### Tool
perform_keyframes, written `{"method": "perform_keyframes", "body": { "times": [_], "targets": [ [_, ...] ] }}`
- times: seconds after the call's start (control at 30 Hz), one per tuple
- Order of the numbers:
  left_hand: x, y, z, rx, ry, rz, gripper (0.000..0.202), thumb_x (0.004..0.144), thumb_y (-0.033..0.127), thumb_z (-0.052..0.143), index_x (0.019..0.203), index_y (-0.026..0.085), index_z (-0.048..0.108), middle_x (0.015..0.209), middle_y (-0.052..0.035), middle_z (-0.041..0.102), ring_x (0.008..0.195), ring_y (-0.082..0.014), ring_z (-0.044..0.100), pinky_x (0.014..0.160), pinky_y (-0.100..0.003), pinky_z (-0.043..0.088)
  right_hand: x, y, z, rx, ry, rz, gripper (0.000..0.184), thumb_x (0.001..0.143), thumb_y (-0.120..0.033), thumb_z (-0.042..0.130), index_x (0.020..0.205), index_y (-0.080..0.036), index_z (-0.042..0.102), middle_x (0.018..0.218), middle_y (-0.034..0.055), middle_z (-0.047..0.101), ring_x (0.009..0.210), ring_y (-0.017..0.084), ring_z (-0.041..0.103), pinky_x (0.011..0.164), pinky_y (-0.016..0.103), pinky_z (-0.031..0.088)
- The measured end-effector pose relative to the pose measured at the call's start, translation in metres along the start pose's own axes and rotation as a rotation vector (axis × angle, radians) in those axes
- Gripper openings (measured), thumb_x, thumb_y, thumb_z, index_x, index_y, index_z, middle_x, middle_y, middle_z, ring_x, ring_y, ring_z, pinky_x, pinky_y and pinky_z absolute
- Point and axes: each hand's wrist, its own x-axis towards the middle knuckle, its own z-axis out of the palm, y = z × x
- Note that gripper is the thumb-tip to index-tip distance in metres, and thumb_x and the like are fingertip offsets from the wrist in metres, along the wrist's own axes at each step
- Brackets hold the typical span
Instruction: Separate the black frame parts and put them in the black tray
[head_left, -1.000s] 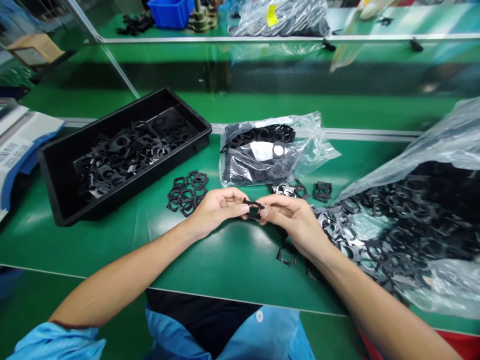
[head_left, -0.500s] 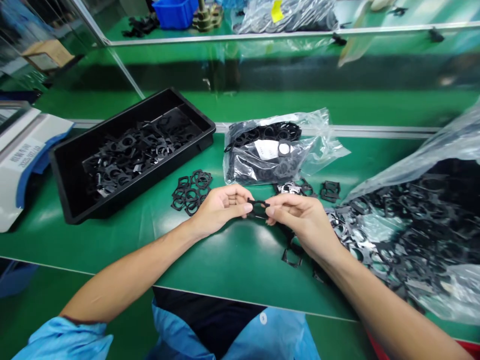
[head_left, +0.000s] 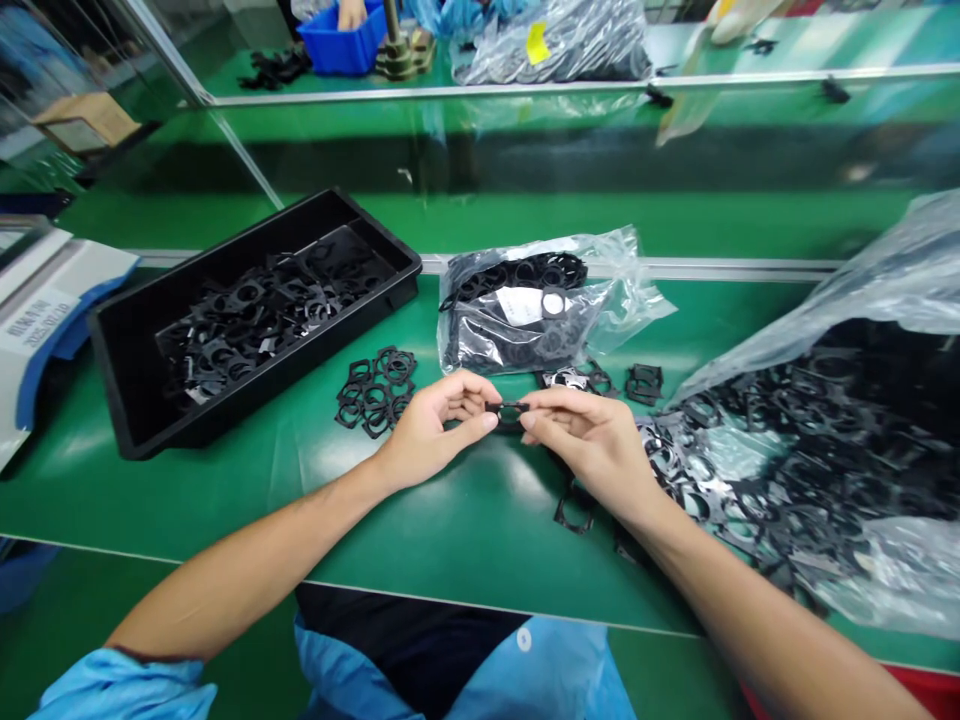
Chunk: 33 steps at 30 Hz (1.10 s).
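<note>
My left hand (head_left: 435,430) and my right hand (head_left: 592,440) meet over the green table, each pinching one end of a small black plastic ring part (head_left: 508,412). Both hands have fingers curled on it. A little pile of the same black parts (head_left: 375,390) lies just left of my left hand. More loose parts (head_left: 645,382) lie beyond my right hand, and one part (head_left: 574,515) sits under my right wrist.
A black tray (head_left: 127,400) with several parts stands at the left. A sealed clear bag of parts (head_left: 525,310) lies behind my hands. A large open plastic bag (head_left: 885,300) spills parts at the right. A white device (head_left: 45,300) sits at far left. Another person's hand (head_left: 351,12) reaches into a blue bin beyond the glass.
The hands have stayed together on the part, which has turned slightly between the fingers. The view shifted a little.
</note>
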Motion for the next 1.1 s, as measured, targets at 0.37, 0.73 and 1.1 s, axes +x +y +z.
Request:
{"method": "perform_keyframes", "body": {
  "times": [0.37,0.73,1.1],
  "targets": [
    [-0.0008,-0.0055,0.0004,0.119,-0.014,0.108,0.007,0.09,0.018,0.065,0.095,0.018,0.061,0.085,0.0,0.068,0.078,-0.0111,0.071,0.077,-0.022,0.057,-0.0053,0.0032,0.0014,-0.377,-0.07,-0.425,0.019,0.092,-0.02,0.068,0.109,-0.023,0.078,0.085,0.0042,0.067,0.073,0.016,0.062,0.064,0.029,0.054],
    [-0.0013,-0.0061,-0.0003,0.161,0.017,0.15,0.011,0.085,0.008,0.063,0.089,0.018,0.06,0.098,-0.0033,0.07,0.094,-0.0129,0.07,0.086,-0.024,0.057,-0.0069,0.0033,0.0039,-0.401,-0.061,-0.465,0.021,0.091,-0.018,0.068,0.11,-0.023,0.074,0.095,0.0059,0.071,0.081,0.018,0.065,0.073,0.033,0.057],
    [-0.0021,-0.005,0.0012,0.208,0.037,0.184,0.009,0.087,0.018,0.069,0.093,0.019,0.063,0.089,-0.0017,0.069,0.081,-0.012,0.068,0.079,-0.024,0.055,-0.0041,0.0032,0.002,-0.481,0.003,-0.44,0.011,0.092,-0.012,0.061,0.092,-0.021,0.068,0.087,0.0045,0.069,0.076,0.018,0.064,0.07,0.031,0.053]
  ]
}}
